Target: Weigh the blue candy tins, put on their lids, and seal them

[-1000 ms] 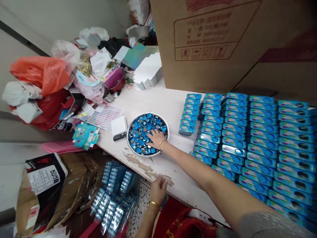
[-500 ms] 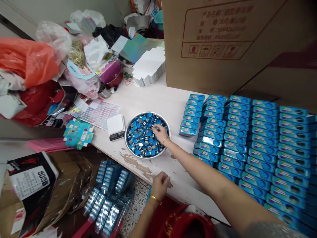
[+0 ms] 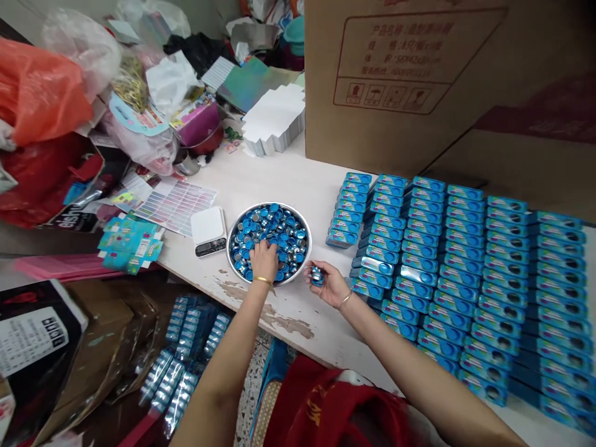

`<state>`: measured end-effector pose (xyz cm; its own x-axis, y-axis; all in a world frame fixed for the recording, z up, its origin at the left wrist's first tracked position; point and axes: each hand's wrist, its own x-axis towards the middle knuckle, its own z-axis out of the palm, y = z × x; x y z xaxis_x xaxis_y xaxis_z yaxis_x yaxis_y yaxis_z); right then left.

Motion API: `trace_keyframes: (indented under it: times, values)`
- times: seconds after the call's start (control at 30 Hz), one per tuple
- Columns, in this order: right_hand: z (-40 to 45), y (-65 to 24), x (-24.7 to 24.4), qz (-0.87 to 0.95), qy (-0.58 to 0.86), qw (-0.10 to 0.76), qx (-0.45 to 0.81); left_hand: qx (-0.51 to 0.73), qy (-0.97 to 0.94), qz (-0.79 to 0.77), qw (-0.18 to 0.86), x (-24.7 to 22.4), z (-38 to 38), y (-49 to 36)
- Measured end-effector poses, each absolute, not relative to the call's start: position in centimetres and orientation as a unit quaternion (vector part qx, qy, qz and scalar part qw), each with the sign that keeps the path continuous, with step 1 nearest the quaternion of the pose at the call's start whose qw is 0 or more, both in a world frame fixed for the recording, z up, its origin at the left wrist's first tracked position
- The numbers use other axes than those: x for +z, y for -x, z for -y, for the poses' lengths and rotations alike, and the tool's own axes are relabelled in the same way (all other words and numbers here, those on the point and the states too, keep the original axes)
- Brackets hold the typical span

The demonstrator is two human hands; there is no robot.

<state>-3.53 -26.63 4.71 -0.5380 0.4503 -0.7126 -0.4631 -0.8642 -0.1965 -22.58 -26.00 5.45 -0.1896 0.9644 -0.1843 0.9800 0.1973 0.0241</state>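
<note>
A round metal bowl (image 3: pixel 305 218) on the table is heaped with small round blue-and-silver tins (image 3: pixel 251 226). My left hand (image 3: pixel 264 259) reaches over the bowl's near side, its fingers bent down into the heap. The fingertips are hidden, so what they grip does not show. Just right of the rim, my right hand (image 3: pixel 331 285) is turned palm up. Its curled fingers hold several small round tins (image 3: pixel 317 276), blue and silver like those in the bowl.
Rows of blue boxes (image 3: pixel 421 248) cover the table's right side, before a big cardboard carton (image 3: pixel 395 136). A small digital scale (image 3: pixel 208 226) sits left of the bowl, near label sheets (image 3: pixel 179 205). White folded card (image 3: pixel 274 118) lies farther back. Packed blue boxes (image 3: pixel 186 329) are below, left.
My left hand has risen from the table's front edge into the bowl. My right hand has left the bowl, moved right and turned up, now holding several tins. The view has shifted slightly.
</note>
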Motion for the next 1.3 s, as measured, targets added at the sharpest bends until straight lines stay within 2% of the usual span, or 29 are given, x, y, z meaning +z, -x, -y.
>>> trace_keyframes:
  times: [0.1, 0.17, 0.3, 0.43, 0.53, 0.63, 0.83, 0.93, 1.03, 1.3]
  values:
    - [29.1, 2.3, 4.8, 0.008, 0.414, 0.260, 0.873, -0.008, -0.657, -0.750, 0.076, 4.9, 25.7, 23.5]
    - [30.7, 1.1, 5.1, 0.036, 0.388, 0.260, 0.883, 0.079, -0.649, -0.750, 0.100, 4.8, 26.4, 23.7]
    - [33.8, -2.7, 6.2, 0.069, 0.308, 0.248, 0.916, 0.273, -0.569, -0.737, 0.242, 4.2, 28.8, 20.8]
    - [37.8, -9.1, 8.3, 0.092, 0.335, 0.266, 0.899, 0.325, -0.501, -0.698, 0.395, 4.3, 33.5, 11.7]
    - [41.2, -15.8, 9.5, 0.110, 0.395, 0.301, 0.861, 0.292, -0.528, -0.635, 0.482, 4.7, 37.1, 2.1]
    - [44.4, -23.2, 9.7, 0.106, 0.458, 0.345, 0.812, 0.213, -0.605, -0.578, 0.504, 5.0, 39.3, -7.4]
    - [49.0, -34.7, 9.5, 0.042, 0.469, 0.404, 0.784, -0.040, -0.728, -0.580, 0.363, 6.2, 39.5, -20.2]
    - [49.9, -37.5, 9.6, 0.036, 0.460, 0.411, 0.786, -0.152, -0.728, -0.595, 0.306, 6.7, 38.7, -23.0]
    - [49.8, -39.0, 9.3, 0.025, 0.457, 0.413, 0.787, -0.210, -0.719, -0.598, 0.284, 6.6, 38.3, -24.4]
    - [47.2, -39.8, 7.4, -0.033, 0.450, 0.329, 0.830, -0.221, -0.714, -0.610, 0.264, 7.0, 38.0, -24.4]
